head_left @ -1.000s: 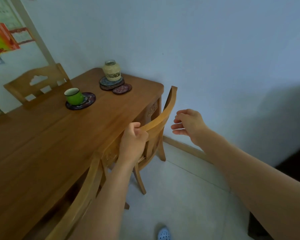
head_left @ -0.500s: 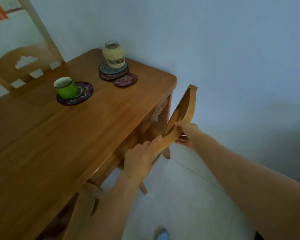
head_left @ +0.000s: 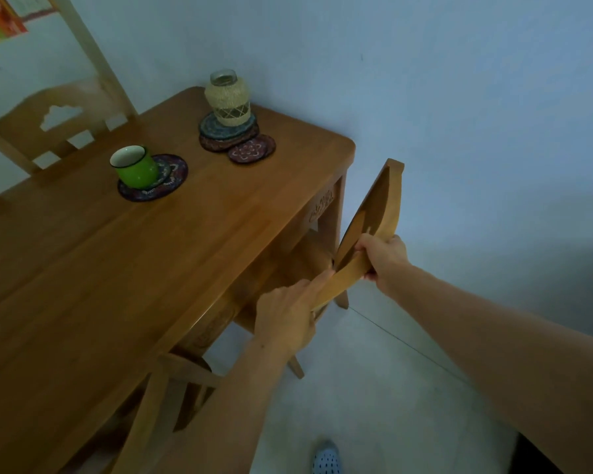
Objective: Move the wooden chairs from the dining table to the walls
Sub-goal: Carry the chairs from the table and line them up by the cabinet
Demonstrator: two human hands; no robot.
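A wooden chair stands tucked at the near right side of the wooden dining table, close to the pale wall. Its curved top rail is held by both hands. My left hand grips the rail's nearer end; my right hand is closed around the rail's middle. The seat is mostly hidden under the table. A second chair sits tucked in nearer to me, partly behind my left forearm. A third chair stands at the table's far side.
On the table are a green mug on a dark coaster and a woven-wrapped jar on stacked coasters. The pale wall runs close on the right. Light tiled floor lies below, with my shoe at the bottom.
My right hand moved from the air beside the chair onto its top rail and closed on it. My left hand stayed on the rail. My view shifted closer and to the right.
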